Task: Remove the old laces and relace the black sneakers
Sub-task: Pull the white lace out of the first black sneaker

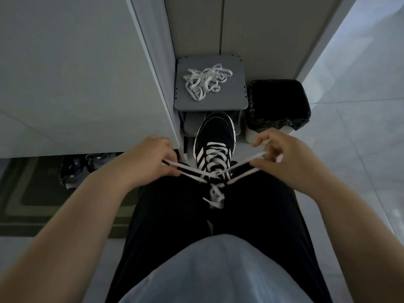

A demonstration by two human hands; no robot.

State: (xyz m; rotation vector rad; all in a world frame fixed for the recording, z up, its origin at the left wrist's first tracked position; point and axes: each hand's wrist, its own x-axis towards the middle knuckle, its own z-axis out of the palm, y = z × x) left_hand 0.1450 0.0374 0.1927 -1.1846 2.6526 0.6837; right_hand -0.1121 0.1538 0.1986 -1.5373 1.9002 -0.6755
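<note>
Two loops pulled out sideways: left hand [153, 157] and right hand [286, 156], fingers pinched tight on the white lace [215, 154] above the black sneaker [215, 131], worn on the foot. Old laces [206, 83] apparently heaped on the stool [235, 96]. Bow nearly finished; other sneaker unseen.

Dim, bluish wide-angle view, daylight from right, edges bowed

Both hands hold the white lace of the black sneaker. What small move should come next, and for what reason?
Probably draw the left hand and the right hand a little further apart, to tighten the bow. Each hand pinches a doubled strand of the white lace. Both strands meet at a crossing at the ankle end of the laced rows on the black sneaker, and the lace ends hang slack near it.
</note>
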